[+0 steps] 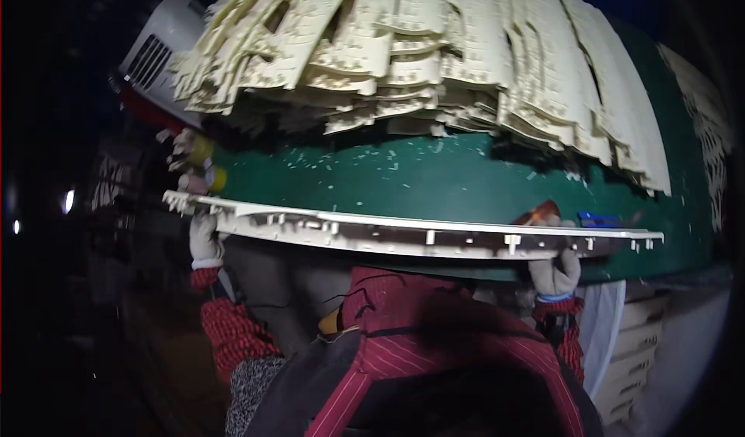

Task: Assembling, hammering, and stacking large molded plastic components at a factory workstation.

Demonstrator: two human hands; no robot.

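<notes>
A long cream plastic strip [372,233] with small clips and ribs along its edge spans the near side of the table. My left hand [205,243], in a pale glove, grips it close to its left end. Toward the other end my right hand [555,272], also gloved, has its fingers wrapped round the strip's lower edge. The strip is held roughly level, its left end a little farther away. Just beyond the right hand lie an orange-brown object [541,212] and a blue object [599,220], both partly hidden.
Layered cream plastic strips [434,41] form a big pile across the far side of the green table [372,175], which has pale scraps on it. At the left are a white vented casing [159,57] and a yellow item [218,178]. Pale stacked pieces [632,352] stand below right.
</notes>
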